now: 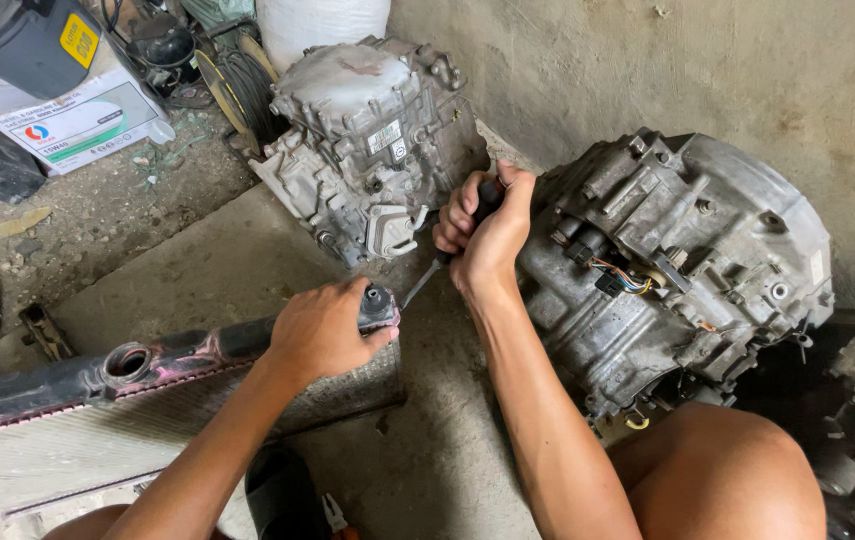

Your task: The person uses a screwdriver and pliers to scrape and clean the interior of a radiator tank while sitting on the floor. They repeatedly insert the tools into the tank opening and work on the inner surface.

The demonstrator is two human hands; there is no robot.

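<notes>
A car radiator (pixel 87 430) lies across the lower left with a black plastic end tank (pixel 137 362) stained pink along its top. My left hand (pixel 319 332) grips the right end of that tank, next to a small round fitting (pixel 378 298). My right hand (pixel 482 235) is closed around the dark handle of a screwdriver (pixel 425 278). Its metal shaft slants down and left, with the tip at the tank's end by my left thumb.
Two grey metal gearbox casings stand on the concrete floor: one behind my hands (pixel 367 140), a larger one with coloured wires at right (pixel 667 260). A cardboard box (pixel 72 115) and dark container sit top left. A concrete wall (pixel 747 70) runs behind. My knee (pixel 717 470) is lower right.
</notes>
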